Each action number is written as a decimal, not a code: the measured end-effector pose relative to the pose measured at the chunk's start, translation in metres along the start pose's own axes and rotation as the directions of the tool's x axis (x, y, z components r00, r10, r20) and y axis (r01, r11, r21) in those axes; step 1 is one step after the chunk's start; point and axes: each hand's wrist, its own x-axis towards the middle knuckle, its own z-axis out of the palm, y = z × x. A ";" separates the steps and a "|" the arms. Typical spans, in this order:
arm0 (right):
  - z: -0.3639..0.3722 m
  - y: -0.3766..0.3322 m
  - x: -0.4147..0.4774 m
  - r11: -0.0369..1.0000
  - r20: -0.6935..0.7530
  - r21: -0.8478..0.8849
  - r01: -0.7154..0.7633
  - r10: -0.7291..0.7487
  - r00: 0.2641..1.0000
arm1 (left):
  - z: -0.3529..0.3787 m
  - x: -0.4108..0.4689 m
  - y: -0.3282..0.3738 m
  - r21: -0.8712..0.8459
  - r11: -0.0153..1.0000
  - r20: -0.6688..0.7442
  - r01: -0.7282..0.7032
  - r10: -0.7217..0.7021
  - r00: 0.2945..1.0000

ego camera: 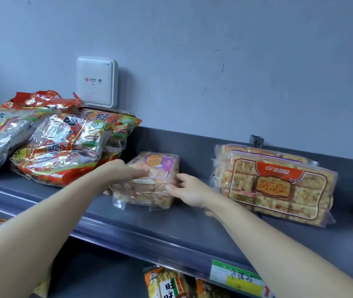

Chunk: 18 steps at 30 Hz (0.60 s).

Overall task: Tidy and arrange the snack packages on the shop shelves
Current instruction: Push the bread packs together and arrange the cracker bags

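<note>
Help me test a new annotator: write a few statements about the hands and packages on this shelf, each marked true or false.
1. The left hand and right hand both touch the small clear pack. True.
2. The small clear pack is stacked on the large orange-labelled pack. False: it lies on the shelf, apart from the large orange-labelled pack, which is to its right.
3. A white box sits against the wall behind the red foil bags. True.
4. The green and yellow price tag hangs on the wall. False: it is on the shelf's front rail.
</note>
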 end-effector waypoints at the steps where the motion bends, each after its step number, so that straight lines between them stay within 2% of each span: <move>1: 0.002 -0.002 0.002 0.996 0.000 0.084 -0.028 0.028 1.000 | 0.000 0.002 -0.003 -0.012 1.000 -0.006 -0.023 0.023 1.000; 3: 0.002 -0.007 0.001 0.971 0.029 0.227 -0.078 0.073 0.997 | -0.001 0.004 -0.002 0.003 0.999 -0.018 -0.052 0.052 0.998; 5: -0.002 -0.005 0.002 0.944 0.014 0.315 -0.101 0.102 0.995 | -0.001 0.005 0.003 -0.059 0.996 0.095 -0.061 0.066 0.993; 8: -0.006 0.002 0.006 0.927 -0.143 0.366 -0.089 0.150 0.978 | 0.003 -0.001 0.010 -0.104 0.990 0.301 -0.094 0.121 0.946; 10: -0.009 0.001 0.004 0.920 -0.170 0.381 -0.089 0.165 0.972 | 0.004 -0.006 0.010 -0.126 0.984 0.340 -0.126 0.162 0.927; 13: -0.012 -0.009 -0.006 0.915 -0.136 0.381 -0.131 0.196 0.971 | -0.002 -0.013 0.008 -0.127 0.977 0.358 -0.169 0.204 0.911; 16: -0.016 -0.008 -0.011 0.824 -0.088 0.511 -0.246 0.334 0.938 | -0.006 -0.022 0.006 -0.137 0.973 0.392 -0.187 0.227 0.891; 18: -0.023 -0.009 -0.018 0.782 0.004 0.544 -0.304 0.359 0.933 | -0.008 -0.029 0.005 -0.168 0.968 0.419 -0.186 0.241 0.876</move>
